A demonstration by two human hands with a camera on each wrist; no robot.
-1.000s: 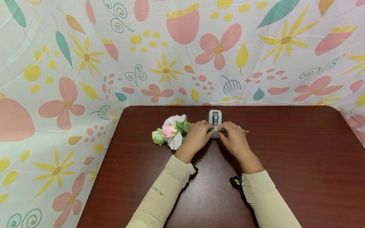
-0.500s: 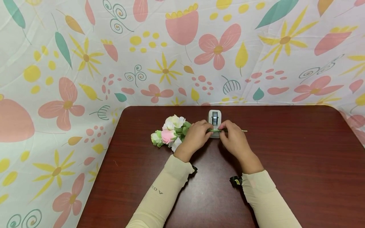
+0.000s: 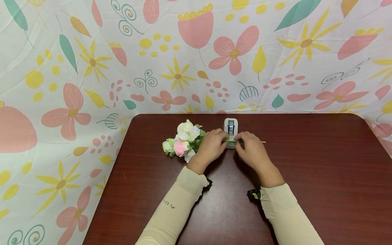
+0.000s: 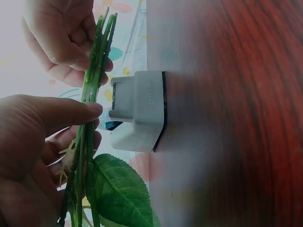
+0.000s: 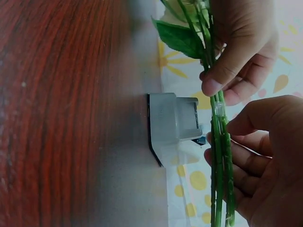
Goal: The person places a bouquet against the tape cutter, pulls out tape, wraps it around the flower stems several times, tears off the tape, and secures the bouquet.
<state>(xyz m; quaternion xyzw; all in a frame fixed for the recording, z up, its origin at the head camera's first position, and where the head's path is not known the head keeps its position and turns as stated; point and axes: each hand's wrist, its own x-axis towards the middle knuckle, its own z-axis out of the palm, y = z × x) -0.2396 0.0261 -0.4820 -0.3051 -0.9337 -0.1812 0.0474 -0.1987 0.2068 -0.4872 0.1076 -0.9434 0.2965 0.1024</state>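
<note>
Flower-printed cloth (image 3: 171, 51) hung behind table. Dark red-brown tabletop (image 3: 321, 190) lit by glossy patch near middle. Flower bunch (image 3: 182, 145) held over table, blooms beyond left hand, stems (image 4: 100, 52) crossed above dispenser's near end. Stems pinched between thumb and curled fingers of left hand (image 3: 211, 144); same stems pinched further down by right hand (image 3: 252, 149). Tape dispenser (image 4: 147, 101) set near far edge. Clear tape (image 5: 219, 109) seen on stems between hands. Work judged well along: stems gathered, tape applied; smoothing probably left, full wrap cannot be confirmed.
</note>
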